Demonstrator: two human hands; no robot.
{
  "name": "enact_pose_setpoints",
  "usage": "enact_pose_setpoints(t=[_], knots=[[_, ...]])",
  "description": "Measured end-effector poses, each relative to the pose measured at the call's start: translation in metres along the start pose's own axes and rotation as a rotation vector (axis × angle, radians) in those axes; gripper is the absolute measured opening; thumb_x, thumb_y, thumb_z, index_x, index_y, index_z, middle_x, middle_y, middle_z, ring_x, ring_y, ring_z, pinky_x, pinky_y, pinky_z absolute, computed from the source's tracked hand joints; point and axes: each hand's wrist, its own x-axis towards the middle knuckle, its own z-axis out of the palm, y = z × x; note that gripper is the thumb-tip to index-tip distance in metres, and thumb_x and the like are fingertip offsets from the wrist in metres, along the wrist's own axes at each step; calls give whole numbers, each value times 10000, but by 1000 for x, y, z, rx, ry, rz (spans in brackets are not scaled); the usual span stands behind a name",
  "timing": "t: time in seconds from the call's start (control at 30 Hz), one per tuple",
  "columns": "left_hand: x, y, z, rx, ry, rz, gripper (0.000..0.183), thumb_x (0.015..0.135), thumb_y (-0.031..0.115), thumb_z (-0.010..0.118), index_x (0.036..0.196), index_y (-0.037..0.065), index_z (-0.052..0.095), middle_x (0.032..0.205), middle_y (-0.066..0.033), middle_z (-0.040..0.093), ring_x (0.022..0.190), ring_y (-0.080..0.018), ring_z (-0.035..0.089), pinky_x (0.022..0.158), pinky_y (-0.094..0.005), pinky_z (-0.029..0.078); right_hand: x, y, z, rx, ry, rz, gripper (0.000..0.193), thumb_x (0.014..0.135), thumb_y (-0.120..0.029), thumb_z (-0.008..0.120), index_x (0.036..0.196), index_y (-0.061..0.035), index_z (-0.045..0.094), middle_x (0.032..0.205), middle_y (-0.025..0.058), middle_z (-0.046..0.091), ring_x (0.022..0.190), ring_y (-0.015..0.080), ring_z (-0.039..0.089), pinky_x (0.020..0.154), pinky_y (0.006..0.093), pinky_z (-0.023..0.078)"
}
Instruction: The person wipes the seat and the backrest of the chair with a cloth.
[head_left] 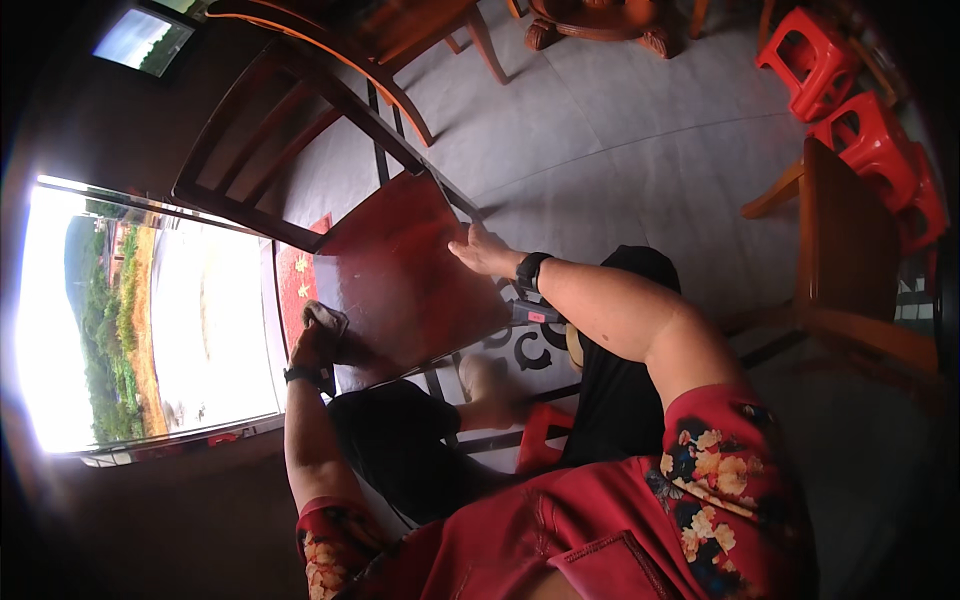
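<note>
A chair with a dark slatted back and a reddish-brown seat stands in front of me, its seat shiny. My left hand, in shadow, is closed around a greyish-brown cloth at the seat's left edge. Across the seat, my right hand grips its right edge, fingertips over the top and thumb raised. Dark bands circle both my wrists.
A red plastic stool is low between my legs. Red stools and a wooden chair stand at the right. Wooden furniture is beyond the chair. A bright doorway with a red mat lies left.
</note>
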Motion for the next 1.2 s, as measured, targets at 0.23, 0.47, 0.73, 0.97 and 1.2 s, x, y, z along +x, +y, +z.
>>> enact_pose_setpoints(t=[0.23, 0.47, 0.73, 0.97, 1.2], knots=[[-25, -39, 83, -514, 54, 44, 346, 838, 99, 554, 1182, 120, 525, 1059, -93, 587, 925, -270, 617, 680, -374, 539, 7, -20, 15, -85, 140, -206, 120, 881, -132, 470, 783, -73, 507, 552, 159, 512, 476, 311, 546, 397, 448, 378], [17, -13, 52, -754, 119, -685, 411, 938, 406, 503, 967, 44, 695, 782, -180, 691, 757, -261, 691, 616, -439, 520, 3, -13, 32, 32, 88, -5, 406, 975, -342, 404, 1017, 28, 565, 754, 275, 615, 730, 410, 640, 637, 477, 522], [31, 6, 9, -1126, 256, -795, 310, 922, 231, 531, 1132, 18, 612, 875, -155, 698, 778, -251, 667, 655, -406, 528, 7, -43, 27, -142, 105, 260, 398, 921, -223, 510, 1312, -151, 514, 921, 215, 519, 724, 332, 625, 589, 408, 509], [30, -32, 56, -1095, 259, -751, 352, 959, 269, 447, 1154, 16, 595, 895, -81, 649, 804, -199, 620, 719, -356, 512, 29, -41, 32, -226, 209, 191, 334, 935, -238, 496, 1235, -103, 548, 881, 206, 548, 681, 302, 613, 543, 376, 492], [41, -53, 64, -1444, 279, -864, 316, 944, 248, 495, 1145, 19, 581, 970, -61, 639, 809, -185, 616, 710, -364, 519, 49, -49, 39, -23, 327, 340, 262, 983, -300, 457, 1089, -128, 624, 852, 203, 550, 655, 325, 612, 550, 404, 500]])
